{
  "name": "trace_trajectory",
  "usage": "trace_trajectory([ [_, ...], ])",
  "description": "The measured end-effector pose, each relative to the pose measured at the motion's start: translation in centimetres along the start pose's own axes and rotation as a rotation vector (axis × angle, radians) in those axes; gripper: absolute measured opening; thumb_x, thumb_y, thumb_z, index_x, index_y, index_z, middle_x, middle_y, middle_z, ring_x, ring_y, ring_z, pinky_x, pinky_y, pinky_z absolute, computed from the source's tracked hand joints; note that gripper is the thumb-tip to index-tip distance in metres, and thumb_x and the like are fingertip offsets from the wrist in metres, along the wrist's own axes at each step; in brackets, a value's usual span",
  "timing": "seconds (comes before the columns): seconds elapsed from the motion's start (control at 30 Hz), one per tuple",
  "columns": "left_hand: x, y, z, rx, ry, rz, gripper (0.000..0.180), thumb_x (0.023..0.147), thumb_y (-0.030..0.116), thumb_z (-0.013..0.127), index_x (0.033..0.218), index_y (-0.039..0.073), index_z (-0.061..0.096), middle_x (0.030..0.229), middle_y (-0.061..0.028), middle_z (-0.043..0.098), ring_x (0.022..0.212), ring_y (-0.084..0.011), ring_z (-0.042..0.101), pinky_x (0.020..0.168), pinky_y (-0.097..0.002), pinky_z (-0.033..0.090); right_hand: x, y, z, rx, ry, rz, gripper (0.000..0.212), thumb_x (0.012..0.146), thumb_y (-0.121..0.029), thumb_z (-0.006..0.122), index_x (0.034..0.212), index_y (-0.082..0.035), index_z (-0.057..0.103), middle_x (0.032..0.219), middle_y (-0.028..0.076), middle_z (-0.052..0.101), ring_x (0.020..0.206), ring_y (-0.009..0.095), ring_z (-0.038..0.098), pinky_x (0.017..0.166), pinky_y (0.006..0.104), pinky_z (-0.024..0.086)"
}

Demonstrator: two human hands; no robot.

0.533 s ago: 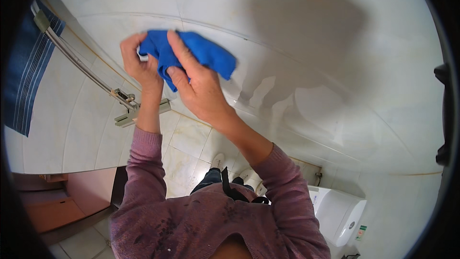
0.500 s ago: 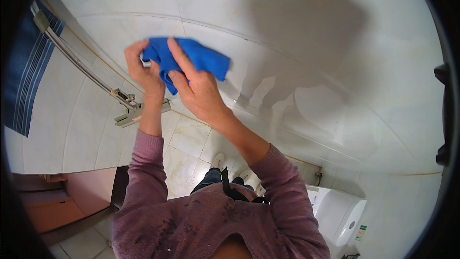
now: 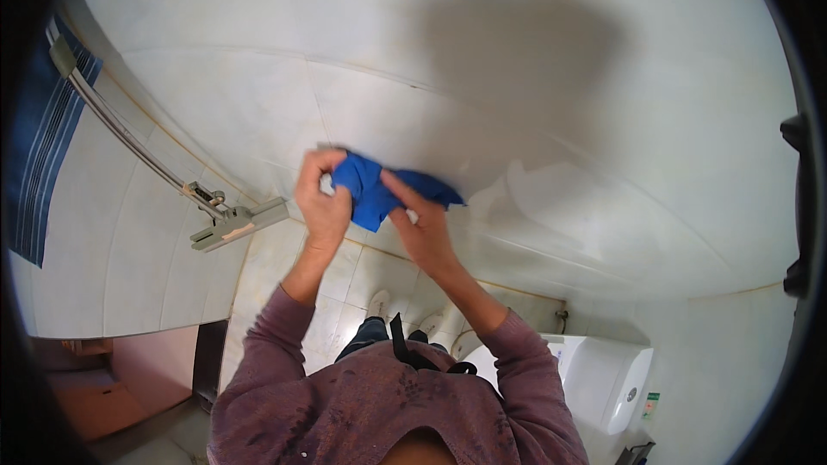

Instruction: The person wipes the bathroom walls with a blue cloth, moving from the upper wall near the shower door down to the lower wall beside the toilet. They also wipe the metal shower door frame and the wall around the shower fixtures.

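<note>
A crumpled blue cloth (image 3: pixel 369 194) is held between my two hands, close in front of a white tiled wall (image 3: pixel 233 90). My left hand (image 3: pixel 324 207) pinches its left end, with the thumb and fingers curled round a fold. On the right part of the cloth, my right hand (image 3: pixel 424 228) grips with its thumb and index finger; its other fingers are hidden behind the fabric. Whether the cloth touches the wall I cannot tell.
At the left, a squeegee-type mop head (image 3: pixel 237 226) on a long metal pole leans near a hanging blue striped towel (image 3: pixel 43 146). A white box-shaped fixture (image 3: pixel 612 379) sits lower right. Below left is a pinkish cabinet (image 3: pixel 151 366). Pale tiles (image 3: pixel 332 280) cover the floor.
Both hands have moved down and to the right with the cloth, nearer my body. The cloth is more bunched than before. The view has shifted slightly.
</note>
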State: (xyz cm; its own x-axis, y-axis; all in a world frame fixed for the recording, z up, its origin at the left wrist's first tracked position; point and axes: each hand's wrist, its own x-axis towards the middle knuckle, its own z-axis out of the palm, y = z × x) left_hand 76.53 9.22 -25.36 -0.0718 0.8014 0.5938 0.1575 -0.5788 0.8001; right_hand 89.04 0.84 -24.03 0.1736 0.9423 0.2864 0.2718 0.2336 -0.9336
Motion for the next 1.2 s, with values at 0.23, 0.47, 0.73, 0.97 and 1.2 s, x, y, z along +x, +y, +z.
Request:
trace_trajectory([
  [0.23, 12.5, 15.3, 3.5, -0.137, 0.221, 0.820, 0.023, 0.061, -0.008, 0.057, 0.083, 0.001, 0.059, 0.078, -0.0085, 0.057, 0.070, -0.0211, 0.055, 0.062, -0.0267, 0.044, 3.7, -15.9, -8.4, -0.296, 0.513, -0.815, 0.043, 0.077, 0.003, 0.053, 0.120, 0.005, 0.047, 0.120, 0.015, 0.052, 0.106, 0.021, 0.052, 0.090, 0.0291, 0.039],
  [0.47, 7.9, 13.5, 7.0, -0.005, 0.036, 0.910, 0.036, 0.051, -0.002, 0.060, 0.086, 0.007, 0.061, 0.079, -0.0052, 0.056, 0.071, -0.0230, 0.053, 0.067, -0.0328, 0.036, 2.6, -13.5, -9.6, -0.829, 0.477, -0.686, 0.048, 0.063, 0.003, 0.058, 0.111, -0.001, 0.057, 0.104, 0.012, 0.060, 0.090, 0.027, 0.057, 0.084, 0.0343, 0.042],
  [0.73, -3.0, 4.8, 7.3, 0.126, -0.406, 0.678, 0.032, 0.053, 0.000, 0.060, 0.085, 0.006, 0.058, 0.083, -0.0071, 0.055, 0.068, -0.0246, 0.054, 0.063, -0.0362, 0.039, -4.9, -0.6, -7.6, -0.822, 0.429, -0.270, 0.047, 0.064, -0.002, 0.064, 0.109, -0.012, 0.059, 0.095, 0.012, 0.059, 0.085, 0.030, 0.056, 0.077, 0.0364, 0.044],
  [0.97, -6.7, 4.3, 8.0, -0.017, -0.759, 0.184, 0.028, 0.062, -0.008, 0.059, 0.087, 0.003, 0.055, 0.089, -0.0108, 0.059, 0.069, -0.0274, 0.059, 0.056, -0.0309, 0.048, -7.8, 2.7, -8.3, -0.672, 0.502, -0.071, 0.035, 0.064, 0.000, 0.065, 0.098, -0.007, 0.060, 0.090, 0.010, 0.060, 0.078, 0.026, 0.059, 0.068, 0.0314, 0.046],
  [1.2, -1.3, 14.0, 11.0, -0.652, -0.466, 0.306, 0.023, 0.073, -0.016, 0.049, 0.093, -0.004, 0.053, 0.090, -0.0177, 0.061, 0.075, -0.0206, 0.061, 0.066, -0.0243, 0.049, -4.9, -10.2, -14.3, -0.685, 0.951, -0.436, 0.027, 0.065, 0.008, 0.061, 0.091, 0.000, 0.061, 0.090, 0.010, 0.063, 0.078, 0.018, 0.060, 0.072, 0.0254, 0.046],
])
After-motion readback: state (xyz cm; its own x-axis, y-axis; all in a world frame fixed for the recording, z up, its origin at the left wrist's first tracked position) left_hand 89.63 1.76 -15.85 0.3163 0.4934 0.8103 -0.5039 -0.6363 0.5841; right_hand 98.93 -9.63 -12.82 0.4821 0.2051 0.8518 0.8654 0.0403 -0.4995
